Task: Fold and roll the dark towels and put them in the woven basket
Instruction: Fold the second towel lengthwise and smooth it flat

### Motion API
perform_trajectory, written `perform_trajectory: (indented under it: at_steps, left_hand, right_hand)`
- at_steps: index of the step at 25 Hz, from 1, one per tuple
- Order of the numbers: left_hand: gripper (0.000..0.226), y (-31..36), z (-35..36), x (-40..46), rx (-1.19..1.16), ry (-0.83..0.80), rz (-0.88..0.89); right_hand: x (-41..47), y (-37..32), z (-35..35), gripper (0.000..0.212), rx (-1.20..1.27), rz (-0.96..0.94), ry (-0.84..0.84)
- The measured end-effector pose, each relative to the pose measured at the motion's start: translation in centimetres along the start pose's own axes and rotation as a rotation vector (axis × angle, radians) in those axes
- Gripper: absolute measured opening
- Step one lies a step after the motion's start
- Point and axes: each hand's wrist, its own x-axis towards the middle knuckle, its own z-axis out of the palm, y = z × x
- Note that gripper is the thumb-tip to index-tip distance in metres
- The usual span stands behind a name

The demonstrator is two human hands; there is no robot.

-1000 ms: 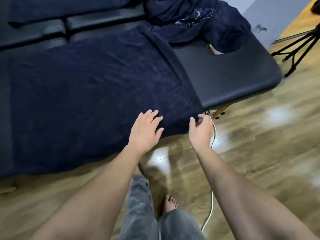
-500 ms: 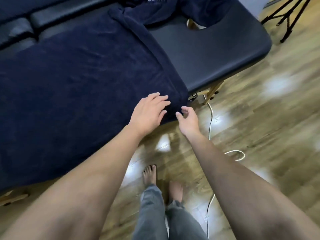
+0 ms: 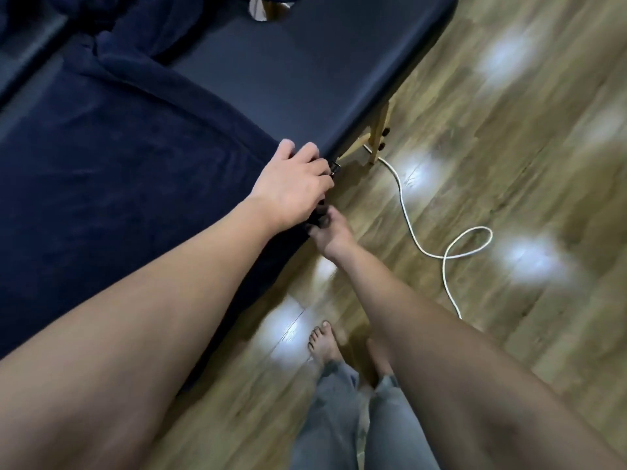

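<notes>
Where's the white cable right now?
In the head view, the white cable lies on the wooden floor at right, running from the table's wooden leg and looping right of the right hand.

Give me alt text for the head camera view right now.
Both hands grip the near corner of a dark towel spread on a black padded table: the left hand on top, the right hand below the edge. A white cord loops across the wooden floor.

Left hand (image 3: 291,184) knuckles up, fingers curled in grip; right hand (image 3: 327,234) below it, fingers pinched.
</notes>
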Motion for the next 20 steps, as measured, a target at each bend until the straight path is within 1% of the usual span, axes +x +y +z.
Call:
perform_trajectory:
  at_steps: [2,5,7,8,9,10,12,16,18,20]
  left_hand:
    - [0.032,-0.5,0.1,0.7,0.083,0.005,0.045]
    - [0.029,-1.0,0.4,1.5,0.196,0.072,0.169]
    - [0.029,-1.2,0.8,2.2,0.192,0.125,0.254]
    - [0.030,-1.2,1.0,2.6,0.175,0.113,0.293]
    - [0.030,-1.1,1.1,3.0,0.163,0.065,0.326]
    - [0.030,-0.8,1.3,3.3,0.176,-0.016,0.342]
    - [0.028,0.3,1.4,4.0,0.282,-0.167,0.339]
    - [0.020,2.9,1.7,4.9,0.520,-0.375,0.341]
    - [0.018,4.0,2.0,5.2,0.626,-0.452,0.316]
    - [0.023,5.1,2.5,5.7,0.665,-0.531,0.279]
  right_hand:
    - [0.7,0.5,0.2,0.051,0.097,0.027,0.013]
    - [1.0,1.3,1.2,0.036,0.407,0.086,0.012]
    - [1.2,2.1,1.7,0.037,0.553,0.120,0.037]
    - [1.2,2.6,1.9,0.039,0.610,0.145,0.050]
    - [1.2,2.9,2.1,0.041,0.664,0.177,0.058]
    - [1.2,3.3,2.3,0.042,0.716,0.208,0.063]
    - [1.2,3.7,2.3,0.039,0.786,0.256,0.060]
    - [0.6,4.6,2.2,0.011,0.838,0.280,0.049]
    - [-0.1,5.0,2.1,0.016,0.843,0.269,0.057]
    - [-0.9,5.4,1.9,0.021,0.862,0.268,0.087]
